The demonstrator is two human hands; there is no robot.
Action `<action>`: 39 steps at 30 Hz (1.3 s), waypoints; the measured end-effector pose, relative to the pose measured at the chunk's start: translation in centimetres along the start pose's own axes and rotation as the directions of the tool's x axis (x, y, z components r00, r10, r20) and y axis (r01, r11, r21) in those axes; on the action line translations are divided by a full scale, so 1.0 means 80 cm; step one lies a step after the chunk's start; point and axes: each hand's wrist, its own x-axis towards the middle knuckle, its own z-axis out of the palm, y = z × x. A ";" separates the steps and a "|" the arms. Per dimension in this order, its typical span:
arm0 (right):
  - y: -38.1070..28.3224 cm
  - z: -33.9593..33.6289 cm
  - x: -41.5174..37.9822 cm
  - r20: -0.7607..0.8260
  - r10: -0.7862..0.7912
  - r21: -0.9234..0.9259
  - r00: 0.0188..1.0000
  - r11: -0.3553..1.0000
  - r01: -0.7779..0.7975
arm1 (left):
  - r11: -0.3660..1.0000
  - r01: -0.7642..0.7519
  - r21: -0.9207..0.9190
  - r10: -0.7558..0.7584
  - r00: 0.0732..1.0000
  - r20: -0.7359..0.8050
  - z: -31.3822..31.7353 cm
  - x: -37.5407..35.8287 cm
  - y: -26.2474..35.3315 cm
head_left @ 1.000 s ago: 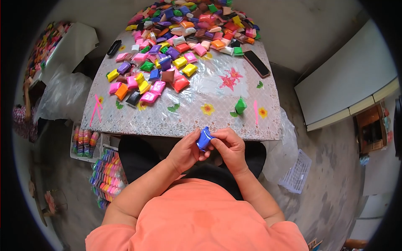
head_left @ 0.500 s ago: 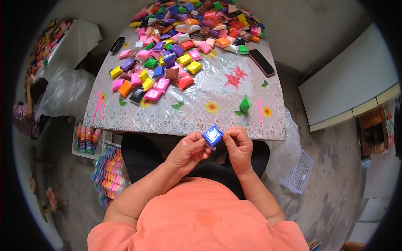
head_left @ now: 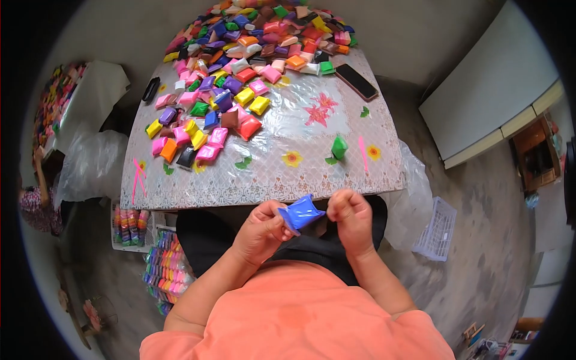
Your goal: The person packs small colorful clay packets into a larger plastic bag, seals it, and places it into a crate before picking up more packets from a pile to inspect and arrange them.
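My left hand [head_left: 261,233] pinches the left side of a shiny blue packet [head_left: 302,212] just off the table's front edge. To the packet's right is my right hand [head_left: 351,223], its fingers curled together beside the packet's corner; whether anything thin is between them is hidden. Beyond my hands a green packet [head_left: 339,147] lies alone near the front right of the table [head_left: 270,180]. Many coloured packets [head_left: 230,119] are spread over the left and middle, piled up toward the back.
A black phone [head_left: 356,82] lies at the table's right edge, a black object [head_left: 151,89] at its left. Pink strips [head_left: 363,155] rest near the front corners. Crates with packets [head_left: 130,227] stand lower left, an empty basket [head_left: 436,230] lower right. A co-worker's arm [head_left: 42,177] shows far left.
The blue packet has turned and looks flatter and wider between my hands. My right hand has come away from it slightly to the right. The view has shifted.
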 end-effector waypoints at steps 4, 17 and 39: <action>-0.012 -0.009 0.010 0.075 0.029 -0.130 0.997 0.991 -0.019 | 0.998 0.048 0.040 -0.049 0.998 0.031 0.006 -0.001 0.014; -0.013 0.020 0.013 0.108 -0.002 -0.262 0.994 0.964 0.031 | 0.985 0.149 0.089 -0.143 0.987 -0.074 0.009 -0.004 0.004; -0.012 0.014 0.001 0.118 0.030 -0.179 0.993 0.984 -0.008 | 0.996 0.025 0.090 -0.016 0.995 -0.094 -0.002 0.016 -0.002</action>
